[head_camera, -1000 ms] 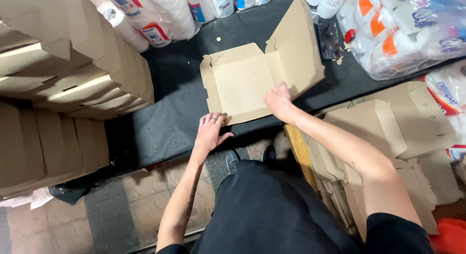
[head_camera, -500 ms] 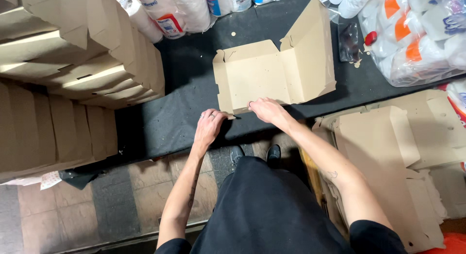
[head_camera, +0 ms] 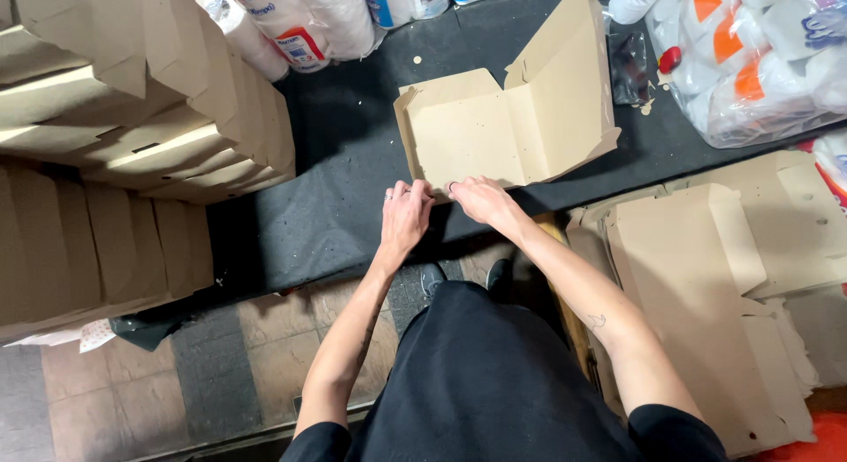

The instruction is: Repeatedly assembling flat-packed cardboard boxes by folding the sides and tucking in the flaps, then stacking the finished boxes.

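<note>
Already, on the far left, we have a tall bank of folded brown cardboard boxes (head_camera: pixel 132 153) stacked and nested along the edge of the black work surface (head_camera: pixel 318 215), which reads to us as the finished share of the work. Behind them, at the back of the surface, stand white wrapped rolls (head_camera: pixel 291 21). Moving toward the middle, our left hand (head_camera: pixel 404 217) lies palm down with its fingers slightly spread, pressing on the near edge of the box blank (head_camera: pixel 494 135); it clamps nothing, only bears down. Just beside it our right hand (head_camera: pixel 481 199) does likewise, its fingertips bent onto the same front edge, the two hands close together but not touching. That blank sits on the black surface straight ahead of us, its left panel lying flat with a low left wall raised, and its right panel standing tilted up toward the right. We judge this box to be partway made: some creases are set, the front flap is being worked, and the tall panel is not closed over. Farther right, past our forearm, a pile of flat unfolded blanks (head_camera: pixel 706 285) lies waiting, so plenty is left. At the far right corner sit clear bags of white and orange goods (head_camera: pixel 759 65).
</note>
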